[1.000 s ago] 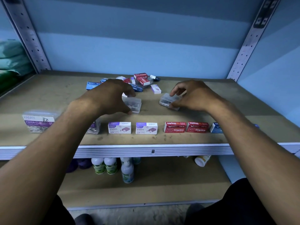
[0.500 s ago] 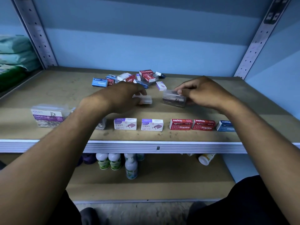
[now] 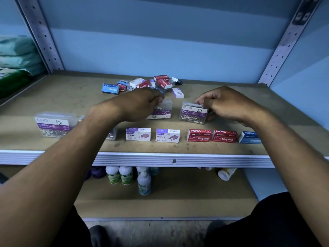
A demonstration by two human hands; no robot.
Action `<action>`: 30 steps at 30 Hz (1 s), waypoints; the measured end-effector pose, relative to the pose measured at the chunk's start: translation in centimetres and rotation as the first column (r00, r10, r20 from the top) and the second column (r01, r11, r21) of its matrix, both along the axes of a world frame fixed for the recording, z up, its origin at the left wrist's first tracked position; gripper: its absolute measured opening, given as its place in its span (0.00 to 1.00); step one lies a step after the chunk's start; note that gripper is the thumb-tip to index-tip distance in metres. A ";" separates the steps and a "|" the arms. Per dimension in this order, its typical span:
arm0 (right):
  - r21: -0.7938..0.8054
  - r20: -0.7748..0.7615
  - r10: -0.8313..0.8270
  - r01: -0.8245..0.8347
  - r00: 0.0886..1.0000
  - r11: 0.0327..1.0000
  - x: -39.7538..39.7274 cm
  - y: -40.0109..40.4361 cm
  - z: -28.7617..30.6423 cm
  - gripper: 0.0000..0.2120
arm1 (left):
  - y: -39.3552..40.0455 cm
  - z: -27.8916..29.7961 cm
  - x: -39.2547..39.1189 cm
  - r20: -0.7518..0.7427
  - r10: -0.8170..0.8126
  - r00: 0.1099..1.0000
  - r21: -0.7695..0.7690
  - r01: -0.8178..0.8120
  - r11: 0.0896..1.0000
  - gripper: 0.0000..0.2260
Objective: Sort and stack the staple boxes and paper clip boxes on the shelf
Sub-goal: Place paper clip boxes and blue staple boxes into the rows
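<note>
Clear plastic paper clip boxes are held above a brown fibreboard shelf (image 3: 58,97), one in each hand. A transparent box with an upside-down purple label (image 3: 162,111) is gripped by the curled fingers of the left hand (image 3: 140,104), while a second clear box with a purple "PAPER CLIP" label (image 3: 193,113) is pinched at its far side by the right hand (image 3: 224,104). A third clear paper clip box (image 3: 53,124) is seen standing at the front left. Two white-and-purple staple boxes (image 3: 153,135), two red staple boxes (image 3: 211,136) and a blue staple box (image 3: 249,138) are lined up along the front edge. An unsorted heap of small cardboard boxes (image 3: 147,84) is left at the back.
</note>
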State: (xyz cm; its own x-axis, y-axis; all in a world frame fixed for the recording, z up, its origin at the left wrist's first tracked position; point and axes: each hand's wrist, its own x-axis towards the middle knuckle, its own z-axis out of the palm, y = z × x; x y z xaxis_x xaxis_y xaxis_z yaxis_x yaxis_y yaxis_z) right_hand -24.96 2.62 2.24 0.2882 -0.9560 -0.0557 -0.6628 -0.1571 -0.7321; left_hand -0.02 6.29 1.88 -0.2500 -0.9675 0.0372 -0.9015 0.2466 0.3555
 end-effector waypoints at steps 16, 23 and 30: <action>-0.111 -0.184 0.062 -0.084 0.981 0.990 0.6 0.7 0.7 0.17 | -1.0 -0.2 -0.9 0.050 0.056 0.997 -0.060 -0.053 0.997 0.26; -0.132 -0.184 0.058 -0.084 0.981 0.988 0.4 0.5 0.6 0.16 | -1.0 0.7 -1.2 -0.315 0.060 0.947 -0.181 -0.122 0.976 0.18; -0.126 -0.174 0.059 -0.082 0.983 0.989 0.4 0.6 0.5 0.17 | -0.5 1.1 0.0 -0.314 0.047 0.948 -0.168 -0.105 0.980 0.19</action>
State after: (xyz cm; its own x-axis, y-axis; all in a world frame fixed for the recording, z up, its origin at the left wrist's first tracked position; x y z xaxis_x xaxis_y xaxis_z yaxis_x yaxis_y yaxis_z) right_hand -24.55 3.19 2.78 0.3524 -0.9357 0.0159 -0.7593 -0.2958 -0.5797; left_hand -0.06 5.77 2.95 -0.1247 -0.9531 0.2757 -0.7740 0.2673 0.5740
